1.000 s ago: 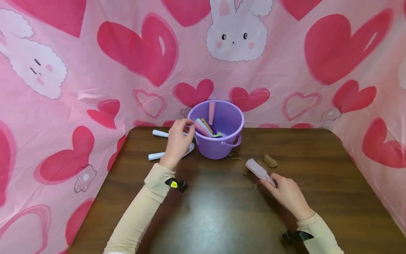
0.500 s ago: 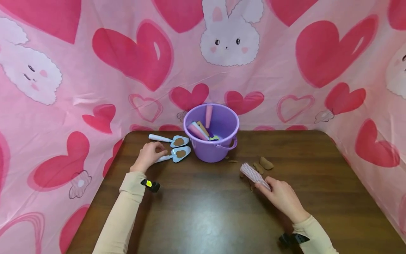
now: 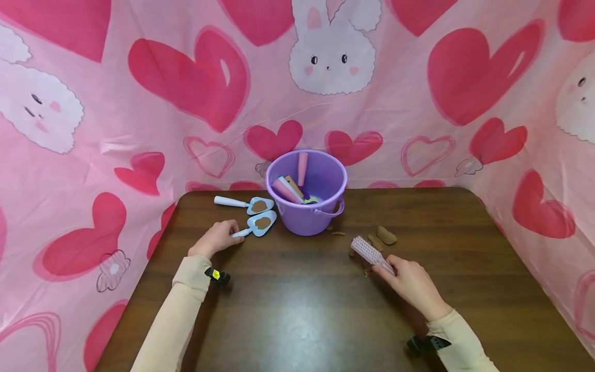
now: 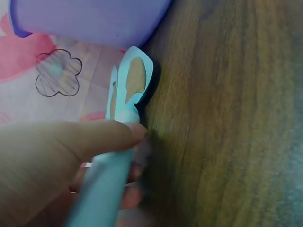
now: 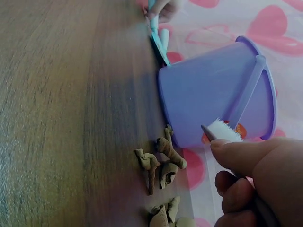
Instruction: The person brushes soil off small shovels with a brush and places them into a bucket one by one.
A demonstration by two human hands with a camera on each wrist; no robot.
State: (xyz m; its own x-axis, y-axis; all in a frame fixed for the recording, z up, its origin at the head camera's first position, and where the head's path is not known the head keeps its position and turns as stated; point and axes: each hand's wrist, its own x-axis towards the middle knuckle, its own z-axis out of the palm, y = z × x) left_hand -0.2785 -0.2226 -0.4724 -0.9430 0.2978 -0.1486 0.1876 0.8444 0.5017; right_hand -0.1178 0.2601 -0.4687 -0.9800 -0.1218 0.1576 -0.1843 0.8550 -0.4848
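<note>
My left hand (image 3: 215, 239) grips the white handle of the nearer light-blue trowel (image 3: 262, 223), which lies on the table left of the bucket. Seen from the left wrist, the thumb crosses the top of the handle and fingertips show beneath it; brown clay-like stuff sticks to the blade. A second trowel (image 3: 231, 201) of the same kind lies just behind. In my right hand (image 3: 415, 284) is a pale pink brush (image 3: 367, 249), held by its handle. Its bristles face up in the head view, over brown lumps (image 3: 387, 235) on the table.
A purple bucket (image 3: 304, 219) stands at the back middle of the table (image 3: 302, 299), its handle hanging on the right. Pink, light-blue and tan handles stick up inside it. Pink cloth with hearts and rabbits (image 3: 332, 62) hangs behind and at both sides.
My left hand has come away from the bucket's rim, moving left and down to the nearer trowel's handle, where it now grips. The right hand keeps the brush in nearly the same place.
</note>
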